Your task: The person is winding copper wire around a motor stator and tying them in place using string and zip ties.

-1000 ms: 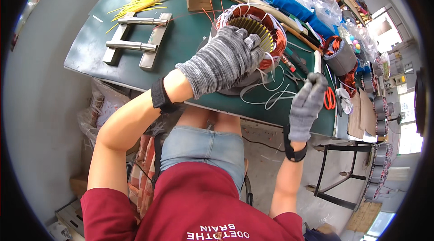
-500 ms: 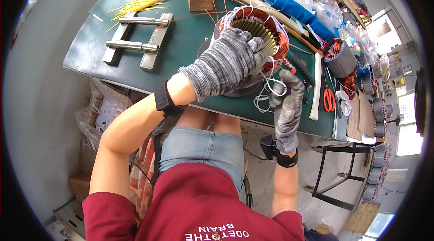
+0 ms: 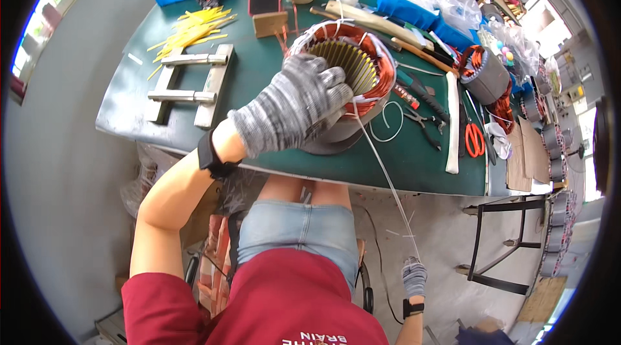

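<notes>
A motor stator (image 3: 386, 76) with red copper windings and yellow slot strips stands on the green table. My left hand (image 3: 291, 104), in a grey striped glove, grips its near rim, fingers curled over the inner edge. From the windings a white cord (image 3: 386, 175) runs taut past the table's front edge, down to the lower right. There my right hand (image 3: 414, 276), gloved as well, is closed on the cord, low beside my body. A loose loop of white cord lies on the table right of the stator.
Right of the stator lie pliers (image 3: 424, 128), red-handled scissors (image 3: 474, 140) and a white stick (image 3: 453, 124). A second stator (image 3: 488, 80) sits beyond. To the left are a metal frame (image 3: 206, 111) and yellow strips (image 3: 187, 31). Blue bins (image 3: 404, 5) stand at the back.
My right hand has drawn away from beside the stator, down and toward me, and the cord is now stretched taut. My left hand stays on the stator. The whole view has shifted slightly.
</notes>
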`<state>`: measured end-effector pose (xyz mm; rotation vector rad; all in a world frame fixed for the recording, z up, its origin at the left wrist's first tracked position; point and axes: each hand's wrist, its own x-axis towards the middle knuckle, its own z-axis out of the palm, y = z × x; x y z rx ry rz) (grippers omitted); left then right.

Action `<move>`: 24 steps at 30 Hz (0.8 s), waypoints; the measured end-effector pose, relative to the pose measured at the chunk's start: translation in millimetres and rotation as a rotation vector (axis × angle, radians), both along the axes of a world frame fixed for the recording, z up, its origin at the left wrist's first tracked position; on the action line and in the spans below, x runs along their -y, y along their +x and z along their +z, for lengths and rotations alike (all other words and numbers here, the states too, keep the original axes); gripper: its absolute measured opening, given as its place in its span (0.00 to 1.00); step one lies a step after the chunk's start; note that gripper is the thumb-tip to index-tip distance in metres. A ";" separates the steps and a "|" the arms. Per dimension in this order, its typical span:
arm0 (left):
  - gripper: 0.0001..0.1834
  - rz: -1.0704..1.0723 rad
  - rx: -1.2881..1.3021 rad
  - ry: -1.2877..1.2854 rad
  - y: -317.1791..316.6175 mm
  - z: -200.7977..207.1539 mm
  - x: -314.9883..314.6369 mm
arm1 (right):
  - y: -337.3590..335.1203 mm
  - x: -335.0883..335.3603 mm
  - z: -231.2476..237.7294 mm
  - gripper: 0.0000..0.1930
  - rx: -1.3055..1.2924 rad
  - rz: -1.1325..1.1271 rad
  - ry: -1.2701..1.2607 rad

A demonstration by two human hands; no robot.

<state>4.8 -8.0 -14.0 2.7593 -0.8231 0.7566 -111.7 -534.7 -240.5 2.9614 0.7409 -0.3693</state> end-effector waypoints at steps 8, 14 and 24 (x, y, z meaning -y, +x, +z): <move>0.22 0.209 0.087 0.309 -8.3 8.1 9.9 | 99.9 -289.3 199.9 0.21 0.093 0.058 1.214; 0.20 0.209 0.186 0.246 -4.9 0.7 30.8 | 134.8 -333.4 177.7 0.16 -0.161 0.111 1.666; 0.24 0.154 0.418 -0.012 11.2 -31.4 23.9 | 102.7 -300.2 215.7 0.11 -1.590 -0.142 1.794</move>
